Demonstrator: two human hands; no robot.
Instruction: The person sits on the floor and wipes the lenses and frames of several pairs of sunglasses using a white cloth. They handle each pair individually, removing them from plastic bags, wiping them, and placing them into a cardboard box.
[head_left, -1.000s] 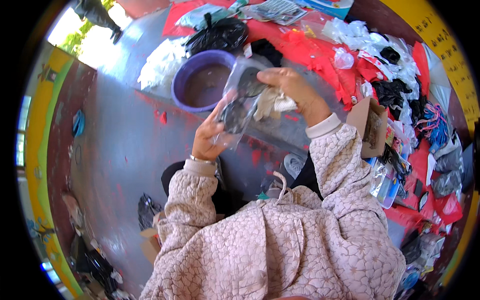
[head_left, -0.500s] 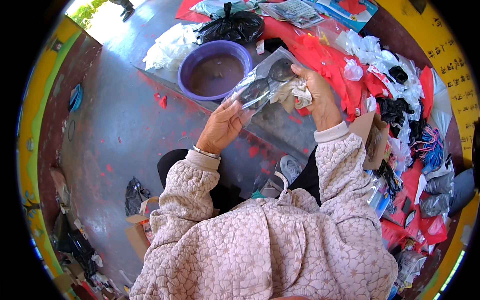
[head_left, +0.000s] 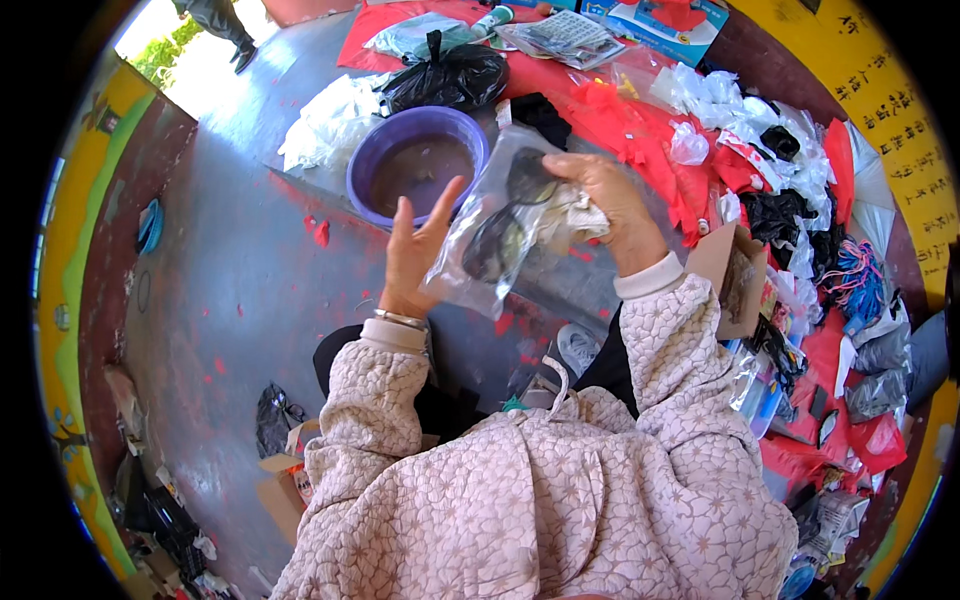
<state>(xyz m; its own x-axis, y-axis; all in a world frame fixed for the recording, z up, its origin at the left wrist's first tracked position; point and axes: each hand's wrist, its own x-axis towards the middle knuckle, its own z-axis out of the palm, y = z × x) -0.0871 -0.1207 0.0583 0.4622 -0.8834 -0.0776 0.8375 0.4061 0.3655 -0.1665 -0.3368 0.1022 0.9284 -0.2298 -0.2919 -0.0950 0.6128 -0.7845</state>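
My right hand grips the upper corner of a clear plastic bag with dark-lensed sunglasses inside. A crumpled off-white cloth is bunched under the same hand's fingers, against the bag. Just left of the bag, my left hand is open, thumb and fingers spread, with nothing in it. Beyond my hands, a purple basin holds murky brownish water.
Beside the basin lie a white plastic bag and a knotted black bag. Red sheeting runs along the right under heaped plastic bags. An open cardboard box stands near my right forearm. Someone's leg shows at the far left.
My left hand has let go of the bag and spread its fingers. The bag, still in my right hand, has tilted more upright and shifted slightly left and down.
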